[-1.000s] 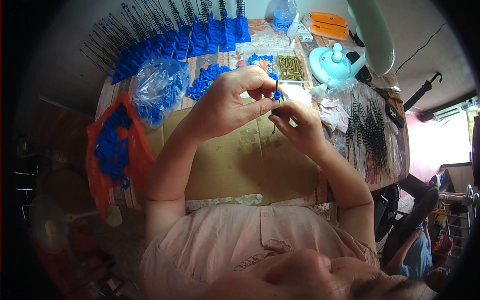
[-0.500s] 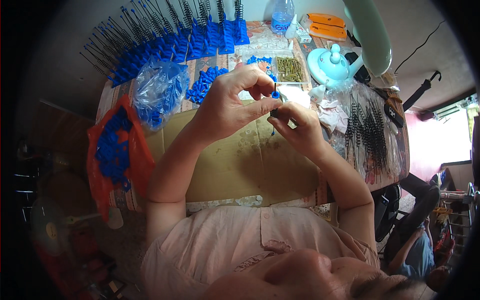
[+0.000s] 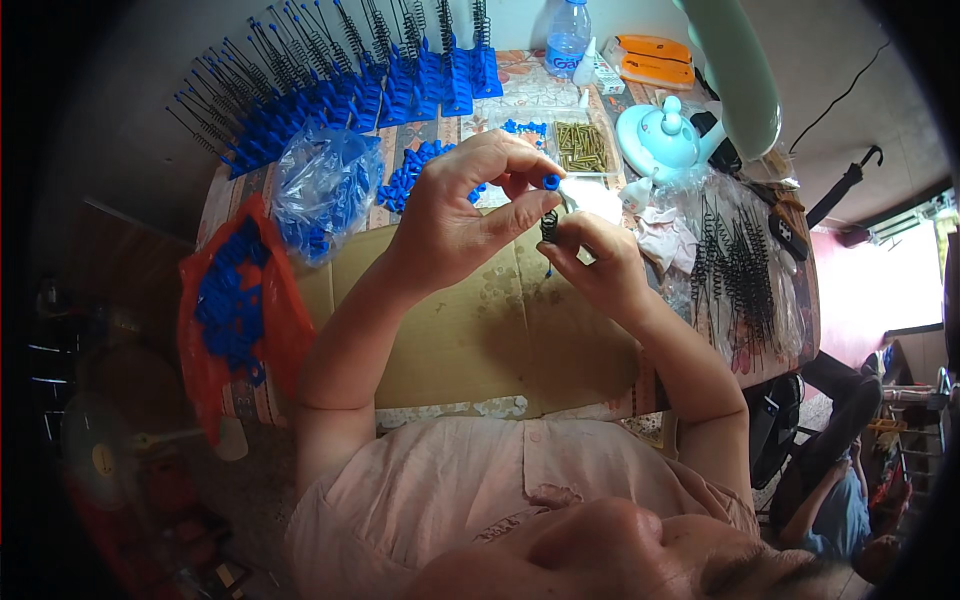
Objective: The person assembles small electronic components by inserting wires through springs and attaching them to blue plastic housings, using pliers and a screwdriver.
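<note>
My left hand (image 3: 465,200) pinches a small blue plastic piece with a round hole (image 3: 551,182) between thumb and fingertips, above the cardboard. Just below it, my right hand (image 3: 605,262) is closed on a black coil spring (image 3: 549,226), whose coils show between the two hands. A thin end with a blue tip hangs under the right fingers. Whether the blue piece touches the spring is hard to tell. Beyond my left hand lies a pile of blue plastic parts (image 3: 408,178). More black springs (image 3: 738,270) lie on clear plastic to my right.
Several blue stands with upright springs (image 3: 410,95) line the far left. A blue-filled clear bag (image 3: 325,185) and a red bag (image 3: 285,310) lie left. Brass-coloured pins (image 3: 580,148), a bottle (image 3: 567,40) and a pale lamp base (image 3: 655,140) stand far off. Cardboard (image 3: 430,320) covers the near table.
The dark rod that stuck up through the blue piece no longer shows above it. More of the spring's coils are visible between my hands, which have shifted only slightly.
</note>
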{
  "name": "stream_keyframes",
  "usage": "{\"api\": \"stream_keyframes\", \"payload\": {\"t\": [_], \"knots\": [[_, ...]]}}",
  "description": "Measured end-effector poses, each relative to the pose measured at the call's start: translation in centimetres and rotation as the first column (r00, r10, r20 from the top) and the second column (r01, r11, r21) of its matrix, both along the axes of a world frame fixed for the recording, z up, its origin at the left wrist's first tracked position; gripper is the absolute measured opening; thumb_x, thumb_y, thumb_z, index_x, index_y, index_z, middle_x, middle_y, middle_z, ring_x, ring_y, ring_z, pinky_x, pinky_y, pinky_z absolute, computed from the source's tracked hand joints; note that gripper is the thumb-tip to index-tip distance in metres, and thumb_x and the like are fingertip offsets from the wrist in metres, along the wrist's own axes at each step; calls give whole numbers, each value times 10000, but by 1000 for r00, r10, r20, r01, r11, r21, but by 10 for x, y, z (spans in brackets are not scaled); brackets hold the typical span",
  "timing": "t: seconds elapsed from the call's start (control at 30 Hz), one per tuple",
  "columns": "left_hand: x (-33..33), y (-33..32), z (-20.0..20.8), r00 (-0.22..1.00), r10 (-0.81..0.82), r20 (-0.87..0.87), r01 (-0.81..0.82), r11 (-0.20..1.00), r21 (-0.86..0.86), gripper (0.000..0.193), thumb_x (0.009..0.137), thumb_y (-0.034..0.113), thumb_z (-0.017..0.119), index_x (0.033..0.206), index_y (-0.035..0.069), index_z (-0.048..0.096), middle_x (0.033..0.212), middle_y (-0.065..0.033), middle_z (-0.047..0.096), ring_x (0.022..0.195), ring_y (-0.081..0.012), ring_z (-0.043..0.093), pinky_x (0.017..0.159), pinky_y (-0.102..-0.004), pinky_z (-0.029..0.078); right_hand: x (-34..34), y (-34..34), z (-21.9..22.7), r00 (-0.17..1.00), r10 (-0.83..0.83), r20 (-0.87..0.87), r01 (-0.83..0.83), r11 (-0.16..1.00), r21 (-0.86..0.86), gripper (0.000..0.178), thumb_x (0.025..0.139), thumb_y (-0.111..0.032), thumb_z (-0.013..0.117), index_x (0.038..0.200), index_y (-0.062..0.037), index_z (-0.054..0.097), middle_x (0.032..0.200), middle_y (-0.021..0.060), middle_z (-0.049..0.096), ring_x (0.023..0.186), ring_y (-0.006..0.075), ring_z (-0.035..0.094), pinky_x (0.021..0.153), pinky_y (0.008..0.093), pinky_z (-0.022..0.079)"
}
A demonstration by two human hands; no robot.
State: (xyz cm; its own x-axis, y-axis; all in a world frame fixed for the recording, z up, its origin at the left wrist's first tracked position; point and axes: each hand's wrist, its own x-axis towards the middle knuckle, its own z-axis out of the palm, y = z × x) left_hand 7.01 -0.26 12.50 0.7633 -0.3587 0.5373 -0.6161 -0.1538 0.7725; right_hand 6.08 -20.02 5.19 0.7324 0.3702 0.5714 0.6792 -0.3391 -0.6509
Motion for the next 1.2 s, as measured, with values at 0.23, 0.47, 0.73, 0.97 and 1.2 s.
{"api": "stream_keyframes", "payload": {"t": [0.23,0.47,0.73,0.97,1.2], "knots": [[2,0,0,1000,6,5,-6,1000,14,190,830,97,721,998,19,677,980,-69,632,884,-123,588,773,-259,490,1,-1,-1,1000,9,0,-9,1000,9,207,763,-52,769,890,-12,610,727,62,614,629,144,622,577,282,509],[5,-1,-3,999,-36,22,35,999,27,169,810,76,726,964,27,677,908,-47,629,792,-106,577,733,-248,471,2,-1,-4,1000,-8,-13,8,1000,10,191,773,-64,765,882,-19,615,735,67,620,628,148,623,577,288,507],[5,0,-4,995,-90,-53,93,994,61,169,798,26,719,959,25,666,847,-22,599,755,-81,567,698,-237,466,0,0,0,1000,-11,-25,11,1000,12,181,777,-65,762,876,-25,616,735,66,620,628,149,622,579,292,507],[4,-1,-1,993,-83,-87,91,992,87,170,788,39,738,939,30,661,817,-11,583,737,-76,556,680,-235,456,1,0,-2,999,-16,-44,17,1000,9,175,774,-58,762,866,-26,616,728,65,613,622,148,610,576,298,502],[6,0,-6,997,-67,-43,70,996,64,176,788,88,762,913,28,653,838,-19,599,752,-83,565,698,-237,459,0,0,-1,999,-23,-40,23,1000,11,182,771,-61,765,866,-23,615,725,68,611,620,151,608,574,297,500]]}}
